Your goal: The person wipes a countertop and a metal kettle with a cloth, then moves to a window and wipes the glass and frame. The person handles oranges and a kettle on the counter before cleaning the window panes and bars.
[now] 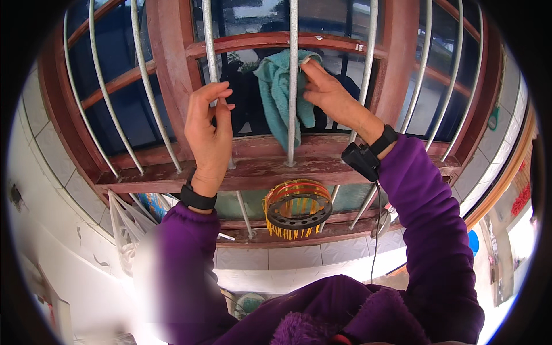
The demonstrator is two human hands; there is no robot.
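Note:
A teal cloth (274,86) hangs against the window glass, behind a middle metal bar (293,98). My right hand (333,98) is closed on the cloth's upper right part, its fingers reaching past the bar. The rest of the cloth drapes down in folds toward the lower window rail. Raised in front of another metal bar (211,52), my left hand (208,132) has bent fingers with the thumb apart from them. Nothing shows in that hand; whether it touches the bar I cannot tell.
Reddish-brown wooden frames (172,52) surround the panes, with vertical bars before them. Below the middle rail (259,178) hangs a round black ring with yellow fringe (299,213). A white plastic bag (123,224) hangs at left. White tiles (293,257) line the sill.

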